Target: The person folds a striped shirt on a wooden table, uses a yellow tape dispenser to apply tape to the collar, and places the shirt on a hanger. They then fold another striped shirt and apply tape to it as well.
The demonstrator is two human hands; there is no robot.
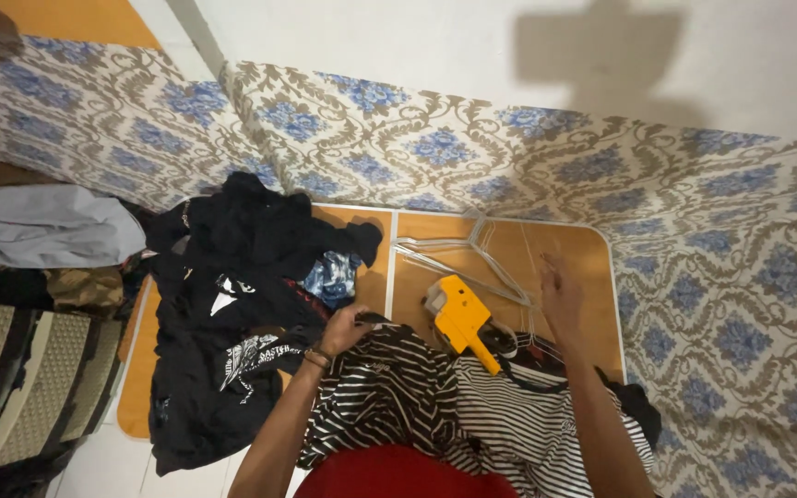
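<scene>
Striped shirt point(398, 397) lies untagged beside the yellow tagging gun point(458, 318): left hand point(343, 327) pinches its collar, right hand point(560, 295) hovers open beyond the gun, black clothes point(232, 304) piled left.

- The striped shirt point(472, 410) is black with thin white stripes. It's spread flat-ish but rumpled across the near half of the table, from about 6 o'clock out toward 4 o'clock, with its dark collar edge up near the centre.
- A pinch of its fabric is bunched in the left hand's grip at its upper left edge, around 9 o'clock of the garment.
- The wire hangers point(472, 254) are thin, pale and empty, lying flat and overlapping on the bare wood at 12 o'clock of the shirt, just off the open right hand's fingertips.
</scene>
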